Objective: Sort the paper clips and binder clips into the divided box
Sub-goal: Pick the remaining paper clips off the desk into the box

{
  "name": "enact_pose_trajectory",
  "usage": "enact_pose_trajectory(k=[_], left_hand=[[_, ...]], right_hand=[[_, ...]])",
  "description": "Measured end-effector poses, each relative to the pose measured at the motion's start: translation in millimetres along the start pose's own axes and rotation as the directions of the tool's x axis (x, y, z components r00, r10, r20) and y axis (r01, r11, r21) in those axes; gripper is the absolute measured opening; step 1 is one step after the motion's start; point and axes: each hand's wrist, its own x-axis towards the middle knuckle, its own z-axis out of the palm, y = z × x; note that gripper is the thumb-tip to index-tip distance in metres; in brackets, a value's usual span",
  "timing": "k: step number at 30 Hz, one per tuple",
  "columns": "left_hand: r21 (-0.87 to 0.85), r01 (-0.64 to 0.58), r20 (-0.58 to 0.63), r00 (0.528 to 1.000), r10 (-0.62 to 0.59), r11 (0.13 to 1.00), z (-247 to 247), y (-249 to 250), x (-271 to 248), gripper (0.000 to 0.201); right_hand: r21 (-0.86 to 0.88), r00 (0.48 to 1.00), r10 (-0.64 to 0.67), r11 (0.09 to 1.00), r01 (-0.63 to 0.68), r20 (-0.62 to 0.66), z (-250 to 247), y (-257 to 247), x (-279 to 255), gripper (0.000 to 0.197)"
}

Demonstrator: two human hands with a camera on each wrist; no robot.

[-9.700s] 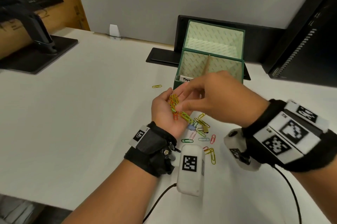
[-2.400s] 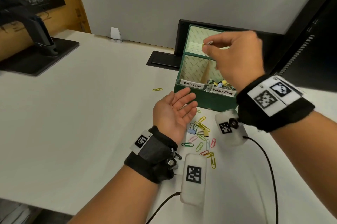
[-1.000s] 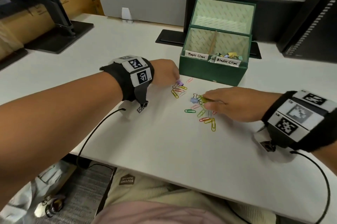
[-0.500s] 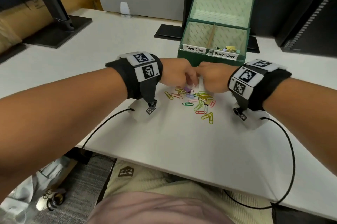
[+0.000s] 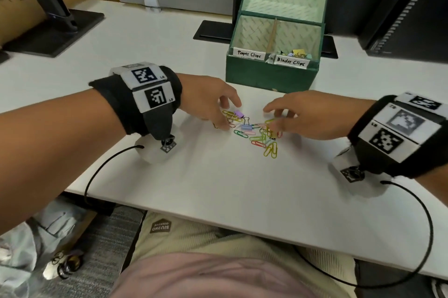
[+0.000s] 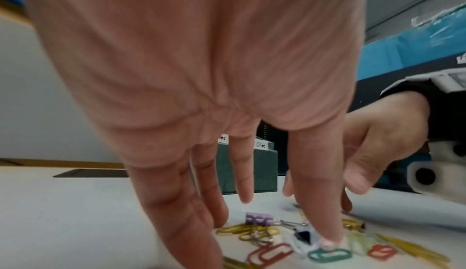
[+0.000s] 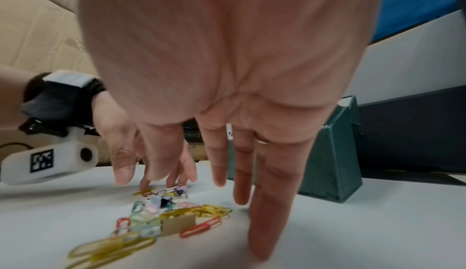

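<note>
A small pile of coloured paper clips (image 5: 259, 136) and binder clips lies on the white table (image 5: 218, 188), in front of the green divided box (image 5: 270, 72). A purple binder clip (image 5: 238, 113) and a blue one (image 5: 246, 127) sit among them. My left hand (image 5: 218, 110) hovers at the pile's left edge with fingers spread, one fingertip (image 6: 327, 241) touching down by a green paper clip (image 6: 329, 254). My right hand (image 5: 288, 116) is at the pile's right edge, fingers straight, holding nothing. A tan binder clip (image 7: 177, 223) lies near its fingers (image 7: 264, 223).
The box carries labels "Paper Clips" (image 5: 249, 54) and "Binder Clips" (image 5: 289, 62); several binder clips (image 5: 294, 53) lie in the right compartment. A monitor stand (image 5: 55, 24) is far left, a dark monitor (image 5: 412, 11) far right. Cables trail from both wrists.
Half a second ago both hands were fists bunched together over the pile; now they have drawn apart and their fingers are spread. Earlier, the right hand dropped clips into the box.
</note>
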Motion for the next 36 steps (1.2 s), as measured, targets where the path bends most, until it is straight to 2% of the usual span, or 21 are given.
enact_pose_trajectory(k=[2,3,6,9,13,16,21,28,30,31,34,36], left_hand=[[-0.028,-0.024,-0.001,1.000,0.024,0.999,2,3,0,0.065],[-0.012,-0.030,-0.022,0.999,0.029,0.999,4,3,1,0.066],[0.070,-0.028,-0.105,0.994,0.035,0.997,10,6,6,0.059],[0.156,-0.054,-0.155,0.985,0.078,0.986,13,12,12,0.040],[0.193,-0.062,-0.201,0.974,0.101,0.979,12,18,13,0.022],[0.183,-0.051,-0.240,0.966,0.095,0.982,11,18,11,0.016],[-0.001,-0.078,-0.305,0.949,0.074,0.997,1,16,5,0.017],[-0.302,-0.238,-0.477,0.876,0.070,0.923,-26,34,2,0.019],[-0.323,-0.279,-0.520,0.851,0.076,0.904,-34,39,5,0.016],[-0.332,-0.293,-0.542,0.837,0.073,0.896,-38,42,8,0.013],[-0.354,-0.305,-0.596,0.802,0.038,0.884,-47,46,18,0.017],[-0.386,-0.301,-0.606,0.795,0.006,0.872,-50,48,25,0.023]], right_hand=[[0.015,0.999,0.048,0.999,-0.048,0.004,4,3,-6,0.059],[0.019,0.999,0.042,0.999,-0.042,-0.002,6,4,-9,0.058],[0.023,0.998,-0.032,0.999,0.034,-0.058,11,3,-12,0.043],[0.003,0.989,-0.067,0.998,0.068,-0.131,13,-2,-7,0.032],[-0.004,0.981,-0.036,0.999,0.036,-0.191,14,-9,-2,0.016],[0.057,0.982,0.004,0.998,0.007,-0.191,13,-10,-2,0.017],[0.211,0.979,0.070,0.977,-0.028,-0.191,1,-4,-11,0.038],[0.420,0.972,0.101,0.907,-0.003,-0.211,-16,13,-24,0.016],[0.477,0.943,0.157,0.879,0.002,-0.293,-23,19,-24,0.014],[0.490,0.911,0.197,0.872,0.005,-0.361,-28,23,-22,0.013],[0.485,0.779,0.305,0.874,-0.001,-0.548,-40,37,-9,0.017],[0.475,0.709,0.347,0.880,-0.020,-0.614,-44,43,2,0.020]])
